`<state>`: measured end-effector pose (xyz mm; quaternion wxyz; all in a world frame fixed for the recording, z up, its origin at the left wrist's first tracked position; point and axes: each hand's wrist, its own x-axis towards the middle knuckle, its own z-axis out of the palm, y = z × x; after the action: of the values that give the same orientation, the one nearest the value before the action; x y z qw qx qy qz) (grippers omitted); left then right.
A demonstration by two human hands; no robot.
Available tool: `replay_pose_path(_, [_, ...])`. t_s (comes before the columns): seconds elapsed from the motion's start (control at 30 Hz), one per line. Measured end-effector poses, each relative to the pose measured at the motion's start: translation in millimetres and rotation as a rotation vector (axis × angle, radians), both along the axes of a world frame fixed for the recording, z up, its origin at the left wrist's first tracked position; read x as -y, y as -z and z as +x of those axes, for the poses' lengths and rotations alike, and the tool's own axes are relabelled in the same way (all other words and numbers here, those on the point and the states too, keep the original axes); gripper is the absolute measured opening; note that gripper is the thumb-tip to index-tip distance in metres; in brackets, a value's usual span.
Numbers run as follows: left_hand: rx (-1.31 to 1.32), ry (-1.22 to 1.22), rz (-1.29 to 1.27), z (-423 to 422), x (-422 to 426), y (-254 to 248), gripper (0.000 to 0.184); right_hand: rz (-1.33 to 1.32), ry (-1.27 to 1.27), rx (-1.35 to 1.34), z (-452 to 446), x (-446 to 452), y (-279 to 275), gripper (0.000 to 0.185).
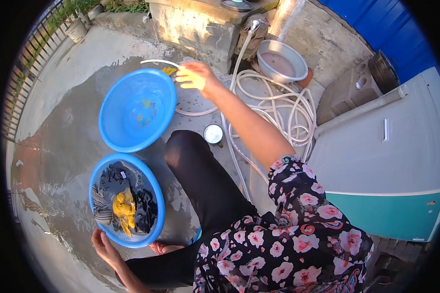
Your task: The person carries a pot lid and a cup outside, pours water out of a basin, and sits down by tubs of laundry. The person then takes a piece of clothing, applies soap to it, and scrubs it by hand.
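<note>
My left hand [104, 248] is at the near rim of the lower blue basin [160, 200], fingers loosely apart and holding nothing I can see. Dark, wet clothes [145, 210], a grey striped piece [101, 211] and a yellow cloth [124, 209] lie in that basin. My right hand [195, 79] is raised beyond the upper blue basin [113, 128], its fingers extended and slightly apart. A pale hose end [159, 61] runs up to the fingers; whether they touch it I cannot tell. Water and a few coloured bits show inside the upper basin.
Coiled clear hose [274, 110] lies on wet concrete to the right, below a pale basin [282, 61] with murky water. A small cup of white stuff [213, 134] stands near my knee. A grey and teal appliance [381, 156] fills the right side. A railing [29, 73] borders the left.
</note>
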<state>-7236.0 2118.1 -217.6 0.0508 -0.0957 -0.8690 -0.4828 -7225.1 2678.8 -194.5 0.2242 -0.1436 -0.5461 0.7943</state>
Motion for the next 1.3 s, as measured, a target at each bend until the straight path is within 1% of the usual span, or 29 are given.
replay_pose_path(0.03, [-0.017,0.142,-0.042,13,-59,-20,0.027,-0.092,0.182,0.142,21,-29,13,0.025])
replay_pose_path(0.07, [0.018,0.261,0.045,30,-116,-38,0.03,-0.19,0.321,0.2,44,-58,33,0.027])
replay_pose_path(0.1, [-0.001,0.431,0.102,40,-161,-47,0.039,-0.36,0.418,0.227,65,-89,60,0.031])
replay_pose_path(0.13, [-0.131,0.556,-0.039,51,-208,-67,0.048,-0.544,0.506,0.25,87,-113,82,0.043])
replay_pose_path(0.2, [-0.255,0.804,-0.084,63,-276,-80,0.05,-0.672,0.668,0.265,132,-145,119,0.056])
replay_pose_path(0.27, [-0.35,0.967,-0.332,63,-321,-83,0.047,-0.703,0.78,0.337,161,-168,138,0.06])
replay_pose_path(0.33, [-0.417,1.004,-0.539,53,-342,-60,0.046,-0.736,0.874,0.384,177,-193,157,0.069])
replay_pose_path(0.37, [-0.415,1.0,-0.559,44,-346,-47,0.04,-0.749,0.875,0.377,180,-204,163,0.069])
replay_pose_path(0.4, [-0.527,1.004,-0.576,36,-348,-33,0.036,-0.785,0.93,0.395,182,-217,169,0.071])
replay_pose_path(0.43, [-0.503,0.992,-0.552,33,-351,-30,0.034,-0.822,0.985,0.414,183,-230,174,0.073])
replay_pose_path(0.5, [-0.466,0.966,-0.524,29,-362,-26,0.031,-0.819,1.015,0.414,181,-258,182,0.073])
replay_pose_path(0.6, [-0.437,1.006,-0.583,22,-377,-23,0.029,-0.852,1.054,0.429,174,-295,192,0.074])
replay_pose_path(0.67, [-0.417,1.028,-0.614,17,-388,-23,0.028,-0.908,1.16,0.353,173,-314,191,0.075])
replay_pose_path(0.7, [-0.4,1.043,-0.633,15,-393,-22,0.026,-0.914,1.162,0.357,173,-323,193,0.075])
replay_pose_path(0.77, [-0.388,1.049,-0.649,11,-399,-17,0.026,-0.931,1.107,0.287,172,-340,203,0.07])
replay_pose_path(0.87, [-0.369,1.053,-0.675,6,-409,-15,0.025,-0.927,1.107,0.218,170,-354,213,0.065])
replay_pose_path(0.9, [-0.356,1.057,-0.685,6,-410,-14,0.025,-0.896,1.147,0.203,168,-357,216,0.05])
replay_pose_path(0.93, [-0.339,1.067,-0.694,5,-410,-13,0.025,-0.902,1.15,0.211,166,-364,228,0.05])
replay_pose_path(1.0, [-0.326,1.082,-0.691,6,-410,-13,0.025,-0.928,1.247,0.0,173,-377,252,0.037])
replay_pose_path(1.03, [-0.343,1.071,-0.685,6,-410,-14,0.024,-0.922,1.302,-0.029,170,-370,240,0.029])
replay_pose_path(1.07, [-0.352,1.055,-0.68,5,-411,-14,0.024,-0.916,1.286,-0.038,170,-370,240,0.029])
replay_pose_path(1.13, [-0.356,1.053,-0.664,5,-405,-16,0.024,-0.909,1.25,0.032,183,-357,244,0.026])
replay_pose_path(1.17, [-0.362,1.045,-0.658,5,-404,-17,0.024,-0.958,1.221,0.059,189,-351,242,0.025])
replay_pose_path(1.2, [-0.363,1.045,-0.657,6,-402,-19,0.023,-0.952,1.22,0.056,196,-341,241,0.025])
replay_pose_path(1.27, [-0.371,1.045,-0.644,4,-400,-20,0.023,-0.91,1.235,0.156,212,-319,236,0.027])
replay_pose_path(1.3, [-0.39,1.051,-0.613,3,-400,-19,0.023,-0.872,1.211,0.148,223,-302,232,0.027])
